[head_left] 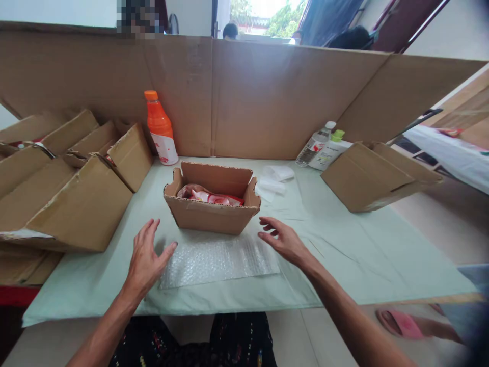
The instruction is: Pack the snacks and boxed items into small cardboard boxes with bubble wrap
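A small cardboard box (pixel 208 218), open at the top, stands in the middle of the table; red-and-white packaging (pixel 216 198) and something brownish lie inside it. In front of the box a sheet of bubble wrap (pixel 217 260) is spread flat, its far edge close to the box. My left hand (pixel 148 257) hovers by the left end of the bubble wrap, fingers apart and holding nothing. To the right of the box, my right hand (pixel 280 238) is held with its fingers apart, also holding nothing. Neither hand touches the box.
Several cardboard boxes (pixel 84 204) crowd the left side. An orange bottle (pixel 160 127) stands at the back left. Crumpled clear plastic (pixel 275 181), a clear bottle (pixel 315 145), a white pouch (pixel 330 153) and another cardboard box (pixel 367 176) lie to the right. A tall cardboard panel (pixel 267 102) closes off the back.
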A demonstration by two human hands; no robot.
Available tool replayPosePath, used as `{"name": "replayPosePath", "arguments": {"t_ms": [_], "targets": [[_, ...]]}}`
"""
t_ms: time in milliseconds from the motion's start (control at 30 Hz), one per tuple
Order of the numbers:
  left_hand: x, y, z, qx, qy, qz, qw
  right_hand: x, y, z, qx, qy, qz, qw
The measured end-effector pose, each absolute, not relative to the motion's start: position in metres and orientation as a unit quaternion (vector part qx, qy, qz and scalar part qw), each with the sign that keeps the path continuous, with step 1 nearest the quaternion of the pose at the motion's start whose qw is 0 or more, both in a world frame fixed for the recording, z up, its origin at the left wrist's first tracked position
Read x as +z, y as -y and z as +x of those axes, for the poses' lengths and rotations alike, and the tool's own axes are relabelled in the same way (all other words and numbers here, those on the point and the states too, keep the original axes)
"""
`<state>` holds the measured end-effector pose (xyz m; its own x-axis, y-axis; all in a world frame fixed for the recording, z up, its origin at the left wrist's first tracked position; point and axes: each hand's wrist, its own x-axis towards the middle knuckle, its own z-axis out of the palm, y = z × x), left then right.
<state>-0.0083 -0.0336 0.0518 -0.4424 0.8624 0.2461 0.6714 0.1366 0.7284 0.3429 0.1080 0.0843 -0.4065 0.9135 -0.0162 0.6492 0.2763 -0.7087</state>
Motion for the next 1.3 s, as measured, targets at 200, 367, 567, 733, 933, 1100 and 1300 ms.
{"name": "replayPosePath", "arguments": {"t_ms": [200,367,567,733,933,1100,1300], "targets": [[0.056,-0.041,0.02,0.561,-0.654,0.432,0.268,0.067,-0.128,0.289,0.382,0.743,-0.473,0.28],[0.054,-0.033,0.041,0.555,-0.675,0.429,0.228,0.063,-0.135,0.314,0.329,0.727,-0.512,0.317],[0.029,0.031,0.069,0.373,-0.62,0.679,0.128,0.041,-0.045,0.276,0.212,0.852,-0.384,0.285],[0.004,0.047,0.044,0.225,-0.59,0.761,0.151,0.014,-0.025,0.285,0.15,0.913,-0.356,0.129],[0.007,0.069,-0.008,0.263,-0.657,0.701,0.087,0.023,-0.05,0.4,0.005,0.812,-0.565,0.149],[0.009,0.08,-0.001,0.228,-0.772,0.594,0.003,0.035,-0.07,0.37,0.065,0.82,-0.55,0.141],[0.016,0.073,0.007,0.255,-0.761,0.595,0.03,0.05,-0.058,0.343,0.175,0.818,-0.538,0.108]]}}
